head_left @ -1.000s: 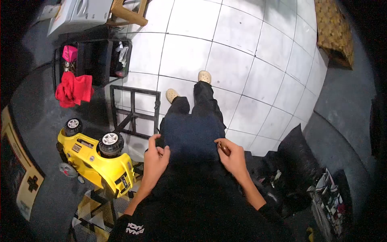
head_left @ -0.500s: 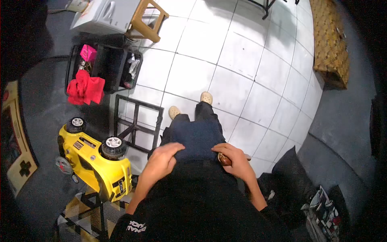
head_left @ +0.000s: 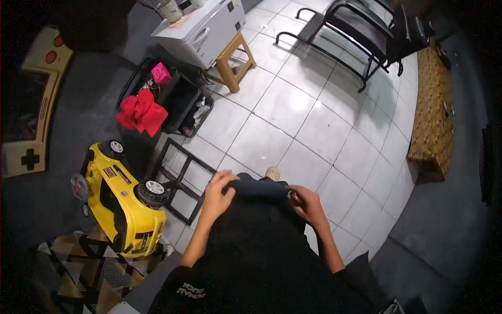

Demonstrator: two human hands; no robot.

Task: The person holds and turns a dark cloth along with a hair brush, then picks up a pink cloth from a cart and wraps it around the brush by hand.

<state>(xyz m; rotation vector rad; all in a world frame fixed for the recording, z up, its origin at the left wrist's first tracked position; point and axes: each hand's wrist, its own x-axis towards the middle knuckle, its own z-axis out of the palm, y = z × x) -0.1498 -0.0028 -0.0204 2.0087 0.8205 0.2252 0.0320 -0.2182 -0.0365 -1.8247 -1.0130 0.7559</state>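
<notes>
A folded dark navy cloth (head_left: 260, 190) stretches between my two hands, low in front of my body over the legs. At its left end, my left hand (head_left: 216, 198) has its fingers curled on the cloth's edge. My right hand (head_left: 308, 205) pinches the other end. Something small and brownish (head_left: 296, 198) sits partly hidden in the right palm; its kind cannot be made out. One beige clog (head_left: 272, 173) pokes out beyond the cloth on the tiled floor.
To the left, a yellow toy car (head_left: 117, 199) stands near a black metal frame (head_left: 180, 180). Beyond are a black bin (head_left: 180, 102) with a red cloth (head_left: 144, 113), a wooden stool (head_left: 230, 65) and a white cabinet (head_left: 209, 31). A black chair (head_left: 361, 26) and woven chest (head_left: 434, 115) stand right.
The view has tilted up, bringing more of the chair into sight. Between my hands, the cloth has risen and now looks narrower, like a bunched or folded band. The brown thing is more hidden.
</notes>
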